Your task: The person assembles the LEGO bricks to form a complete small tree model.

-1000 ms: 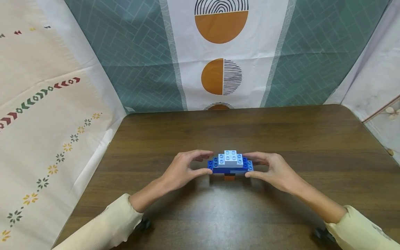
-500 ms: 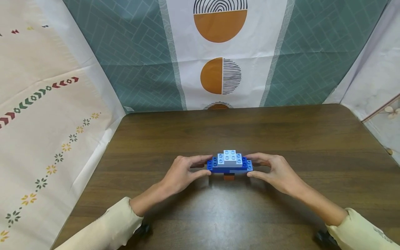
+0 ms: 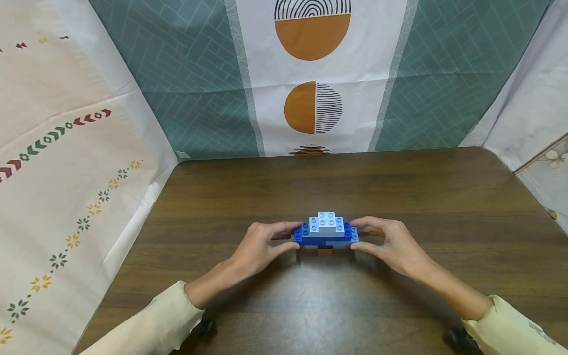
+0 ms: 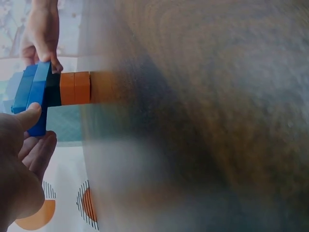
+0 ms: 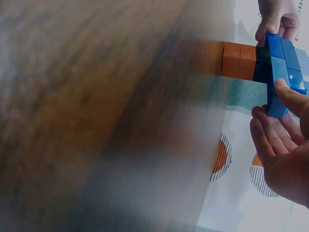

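Observation:
A toy brick model [image 3: 326, 230] stands upright at the middle of the table. Its wide dark blue layers step up to light blue bricks [image 3: 326, 222] on top. Underneath, the wrist views show a narrow stem with orange bricks [image 4: 75, 88] and a dark brick [image 5: 262, 65]. My left hand [image 3: 255, 249] pinches the left end of the blue layer, thumb in front and fingers behind. At the other end my right hand [image 3: 392, 245] holds it the same way, its thumb [image 5: 292, 99] against the blue side. Parts of the rear fingers are hidden by the bricks.
The brown wooden table [image 3: 213, 197] reaches back to a teal and white patterned cloth [image 3: 208, 98]. A cream printed cloth [image 3: 88, 172] hangs on the left and a pale one [image 3: 519, 113] on the right.
My left fingers have come in against the left end of the model, and the right hand has shifted slightly. The model stays in place.

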Demonstrator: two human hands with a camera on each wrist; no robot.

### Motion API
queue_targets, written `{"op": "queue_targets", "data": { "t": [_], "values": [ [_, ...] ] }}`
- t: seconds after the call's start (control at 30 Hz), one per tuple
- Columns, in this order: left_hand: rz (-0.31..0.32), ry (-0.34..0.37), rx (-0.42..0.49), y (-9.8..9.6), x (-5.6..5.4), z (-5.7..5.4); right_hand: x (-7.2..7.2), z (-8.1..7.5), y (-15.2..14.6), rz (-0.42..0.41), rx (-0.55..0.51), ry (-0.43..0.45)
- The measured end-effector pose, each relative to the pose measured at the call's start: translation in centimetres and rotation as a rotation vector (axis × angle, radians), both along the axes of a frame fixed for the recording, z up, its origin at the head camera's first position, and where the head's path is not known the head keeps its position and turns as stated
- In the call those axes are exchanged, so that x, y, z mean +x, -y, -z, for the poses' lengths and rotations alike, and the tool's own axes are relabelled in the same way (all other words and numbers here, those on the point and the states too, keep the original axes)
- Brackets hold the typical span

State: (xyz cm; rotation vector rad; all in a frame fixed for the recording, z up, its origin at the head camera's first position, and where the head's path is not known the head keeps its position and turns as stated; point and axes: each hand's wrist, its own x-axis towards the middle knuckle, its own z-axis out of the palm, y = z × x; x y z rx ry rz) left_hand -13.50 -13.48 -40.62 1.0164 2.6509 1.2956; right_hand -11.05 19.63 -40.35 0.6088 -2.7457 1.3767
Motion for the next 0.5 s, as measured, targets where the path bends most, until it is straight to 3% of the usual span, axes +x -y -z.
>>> {"op": "queue_targets", "data": {
  "t": [0.2, 0.5],
  "values": [
    [0.004, -0.002, -0.012, -0.1, -0.2, -0.2, -0.2, -0.1, -0.2, 0.002, 0.014, -0.009],
    [-0.021, -0.003, -0.040, -0.3, -1.2, -0.3, -1.7, -0.1, -0.3, -0.014, 0.041, -0.004]
  ]
}}
